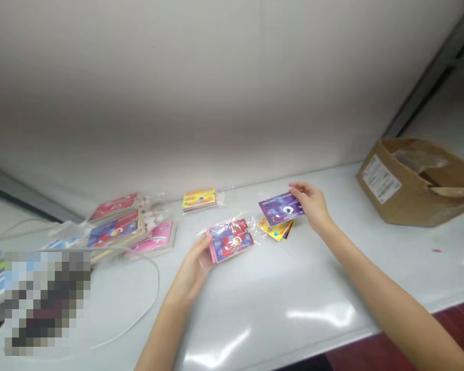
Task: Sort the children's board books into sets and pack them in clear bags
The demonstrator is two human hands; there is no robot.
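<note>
My left hand (195, 265) is closed round the left end of a pack of cards (232, 241) in a clear plastic bag. The pack's top face is red and blue with a pink edge. Between the thumb and fingers of my right hand (311, 203) is a purple card (280, 208), held slightly tilted. Below it, partly hidden, several yellow cards (276, 228) lie on the table. The open end of the bag (257, 229) points toward these cards.
Bagged card packs (116, 229) are piled at the left, near a white cable (157, 278). A yellow pack (199, 199) lies by the wall. An open cardboard box (394, 190) stands at the right. The white table's (286, 293) front edge runs below my arms.
</note>
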